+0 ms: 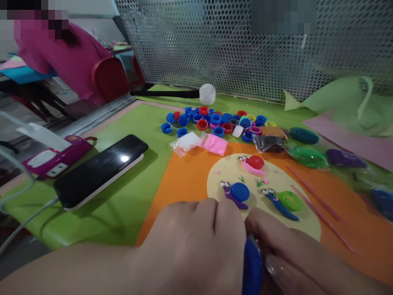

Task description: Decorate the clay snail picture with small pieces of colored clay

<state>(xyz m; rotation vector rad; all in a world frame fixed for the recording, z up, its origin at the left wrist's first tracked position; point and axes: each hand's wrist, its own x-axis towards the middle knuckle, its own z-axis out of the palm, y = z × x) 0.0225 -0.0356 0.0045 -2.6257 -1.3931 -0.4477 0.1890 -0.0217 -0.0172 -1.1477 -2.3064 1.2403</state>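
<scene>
My left hand (196,241) is closed, its knuckles up, pressed against the near edge of the picture sheet. Fingertips of my right hand (288,250) meet it from the right, bent and closed. Between them shows a shiny blue round thing (253,266), perhaps a bottle cap; the hands hide most of it. Just beyond lies a cream oval (221,168) on orange paper (166,184). On it are a pink snail with a red cap shell (256,162), a purple snail with a blue shell (240,191) and a blue snail with a green shell (290,200).
Several bottle caps (215,119) lie heaped behind. Bagged clay in white (188,141), pink (215,144) and green (308,157) sits nearby. Pink straws (322,209) lie at right. A phone (101,170) and a power strip (58,157) are left. A perforated metal screen (215,45) stands behind.
</scene>
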